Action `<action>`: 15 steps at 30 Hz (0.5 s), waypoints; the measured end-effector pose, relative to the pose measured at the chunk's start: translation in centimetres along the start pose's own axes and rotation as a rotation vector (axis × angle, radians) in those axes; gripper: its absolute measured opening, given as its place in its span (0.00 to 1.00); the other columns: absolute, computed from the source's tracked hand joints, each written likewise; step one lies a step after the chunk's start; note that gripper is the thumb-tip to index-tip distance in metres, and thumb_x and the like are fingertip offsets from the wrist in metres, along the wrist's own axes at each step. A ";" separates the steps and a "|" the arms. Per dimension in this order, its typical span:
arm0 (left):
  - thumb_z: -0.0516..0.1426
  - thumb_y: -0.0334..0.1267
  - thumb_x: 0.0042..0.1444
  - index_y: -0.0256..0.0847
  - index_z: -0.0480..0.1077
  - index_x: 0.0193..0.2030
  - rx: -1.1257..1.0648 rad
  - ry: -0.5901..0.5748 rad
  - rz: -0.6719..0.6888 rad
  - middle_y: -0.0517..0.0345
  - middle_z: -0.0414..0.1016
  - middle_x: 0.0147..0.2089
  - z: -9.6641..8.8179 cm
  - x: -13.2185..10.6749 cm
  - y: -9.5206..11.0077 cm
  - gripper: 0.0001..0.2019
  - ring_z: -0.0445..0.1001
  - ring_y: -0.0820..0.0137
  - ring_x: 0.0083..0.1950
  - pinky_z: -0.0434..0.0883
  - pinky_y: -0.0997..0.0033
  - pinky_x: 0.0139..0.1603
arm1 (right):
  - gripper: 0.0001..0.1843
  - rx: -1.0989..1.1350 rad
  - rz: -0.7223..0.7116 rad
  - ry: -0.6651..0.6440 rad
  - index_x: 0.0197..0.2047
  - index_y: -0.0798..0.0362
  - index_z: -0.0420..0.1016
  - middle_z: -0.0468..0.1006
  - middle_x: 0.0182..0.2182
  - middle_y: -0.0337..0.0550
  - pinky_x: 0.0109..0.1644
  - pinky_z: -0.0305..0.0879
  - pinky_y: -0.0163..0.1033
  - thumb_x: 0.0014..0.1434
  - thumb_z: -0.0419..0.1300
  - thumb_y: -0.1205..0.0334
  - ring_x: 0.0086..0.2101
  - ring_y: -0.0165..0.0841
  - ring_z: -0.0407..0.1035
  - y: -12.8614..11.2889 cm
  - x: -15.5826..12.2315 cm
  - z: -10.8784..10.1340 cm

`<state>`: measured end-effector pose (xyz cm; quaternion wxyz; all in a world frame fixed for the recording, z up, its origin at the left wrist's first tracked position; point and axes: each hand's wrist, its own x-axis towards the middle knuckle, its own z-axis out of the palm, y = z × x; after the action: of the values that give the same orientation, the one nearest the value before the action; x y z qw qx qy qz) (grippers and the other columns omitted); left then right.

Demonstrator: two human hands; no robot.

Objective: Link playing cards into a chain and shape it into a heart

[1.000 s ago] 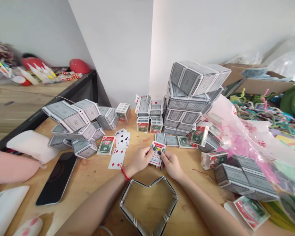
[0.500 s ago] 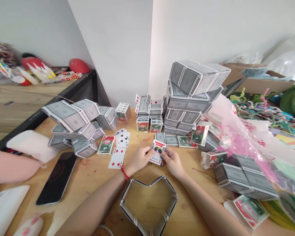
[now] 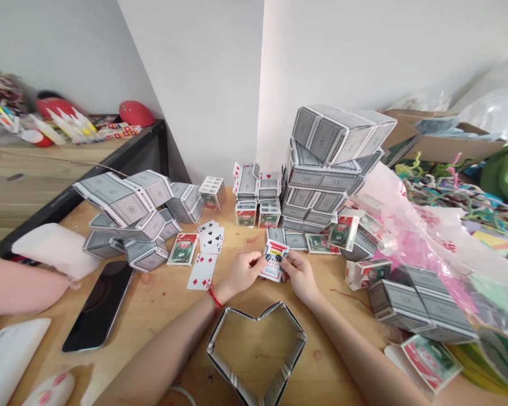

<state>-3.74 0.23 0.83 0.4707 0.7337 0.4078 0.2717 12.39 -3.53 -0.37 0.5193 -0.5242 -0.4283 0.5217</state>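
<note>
Between my two hands is a playing card [image 3: 275, 266] with a red strip and printed figures on its face; whether more cards lie behind it I cannot tell. My left hand [image 3: 246, 270] pinches its left edge, fingers curled. On its right edge, the thumb and fingers of my right hand [image 3: 300, 272] are closed. A heart-shaped ring of cards [image 3: 215, 334] stands on edge between my forearms. Left of my hands lie a diamond card [image 3: 202, 272], some black-suit cards [image 3: 212, 240] and a green-and-red card box [image 3: 183, 250].
A tall stack of folded-card blocks [image 3: 322, 169] rises at the back right, with a lower stack [image 3: 144, 225] at left. A phone [image 3: 97, 307] lies on the wooden table [image 3: 161, 316]. Card boxes [image 3: 368, 273], more card blocks [image 3: 419, 304] and a pink plastic bag [image 3: 432, 248] fill the right side.
The card has shifted slightly to the right and turned a little in my fingers. My right hand has moved slightly with it; the surrounding things stay put.
</note>
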 end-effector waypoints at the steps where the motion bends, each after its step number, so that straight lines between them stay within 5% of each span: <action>1: 0.48 0.44 0.57 0.37 0.59 0.23 -0.027 0.005 -0.001 0.65 0.58 0.21 0.1 0.0 -0.1 0.16 0.57 0.77 0.24 0.55 0.77 0.24 | 0.19 0.003 0.004 -0.012 0.31 0.55 0.68 0.64 0.16 0.32 0.16 0.53 0.31 0.48 0.60 0.46 0.14 0.24 0.55 0.0 0.0 0.0; 7: 0.51 0.41 0.56 0.37 0.65 0.43 -0.304 0.085 -0.029 0.56 0.71 0.36 0.1 0.4 0.0 0.11 0.69 0.71 0.36 0.67 0.72 0.36 | 0.19 0.014 0.028 -0.078 0.33 0.55 0.67 0.62 0.15 0.31 0.16 0.51 0.30 0.50 0.59 0.47 0.14 0.23 0.55 0.1 -0.1 0.2; 15: 0.52 0.40 0.56 0.37 0.65 0.42 -0.312 0.100 -0.091 0.58 0.70 0.30 0.0 0.5 -0.3 0.10 0.71 0.70 0.34 0.69 0.72 0.33 | 0.21 0.013 0.023 -0.074 0.46 0.51 0.60 0.64 0.16 0.29 0.16 0.53 0.30 0.52 0.58 0.50 0.14 0.24 0.56 0.4 -0.2 0.3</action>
<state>-3.58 0.71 0.51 0.5700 0.6179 0.4163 0.3464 12.08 -3.78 -0.67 0.5006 -0.5062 -0.4378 0.5491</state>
